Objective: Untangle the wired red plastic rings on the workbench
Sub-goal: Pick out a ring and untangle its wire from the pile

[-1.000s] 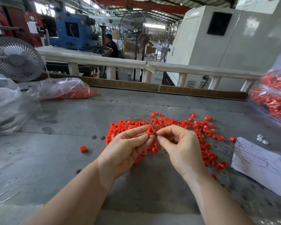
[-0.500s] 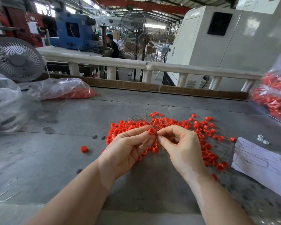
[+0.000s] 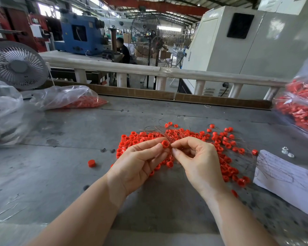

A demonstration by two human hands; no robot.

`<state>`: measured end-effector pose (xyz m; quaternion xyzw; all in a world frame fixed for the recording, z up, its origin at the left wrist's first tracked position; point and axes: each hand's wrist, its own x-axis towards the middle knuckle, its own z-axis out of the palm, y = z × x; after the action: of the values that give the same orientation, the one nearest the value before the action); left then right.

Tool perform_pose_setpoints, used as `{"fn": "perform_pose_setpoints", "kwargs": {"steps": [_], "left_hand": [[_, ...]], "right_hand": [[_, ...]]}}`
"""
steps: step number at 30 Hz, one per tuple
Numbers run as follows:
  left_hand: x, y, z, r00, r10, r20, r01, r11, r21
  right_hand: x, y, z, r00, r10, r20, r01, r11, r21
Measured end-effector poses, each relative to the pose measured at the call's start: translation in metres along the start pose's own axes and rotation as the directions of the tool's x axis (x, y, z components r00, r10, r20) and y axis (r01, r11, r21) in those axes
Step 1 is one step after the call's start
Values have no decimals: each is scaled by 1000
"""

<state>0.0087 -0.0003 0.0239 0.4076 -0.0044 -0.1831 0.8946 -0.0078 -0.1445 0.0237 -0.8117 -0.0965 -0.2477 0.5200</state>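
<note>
1. We see the pile of red rings lying on the counter, just behind both hands.
2. Our left hand pinches one ring; the right hand has its grip pressed together, probably on a thin wire, which we cannot see clearly.
3. The rings look light and stiff, the wires thin and springy; we judge it best to hold the ring body.
4. Left of the pile the counter gives room; a paper sheet lies right of the pile.
</note>
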Motion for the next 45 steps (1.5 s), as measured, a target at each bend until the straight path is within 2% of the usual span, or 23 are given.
{"fn": "perform_pose_setpoints", "kwargs": {"steps": [19, 45], "left_hand": [[0, 0, 1, 1000, 2, -17, -3, 997, -73], [-1, 3, 1, 999, -35, 28, 38, 993, -109]], "right_hand": [[-1, -1, 1, 998, -61, 24, 60, 998, 26], [-1, -1, 1, 999, -31, 29, 31, 999, 28]]}}
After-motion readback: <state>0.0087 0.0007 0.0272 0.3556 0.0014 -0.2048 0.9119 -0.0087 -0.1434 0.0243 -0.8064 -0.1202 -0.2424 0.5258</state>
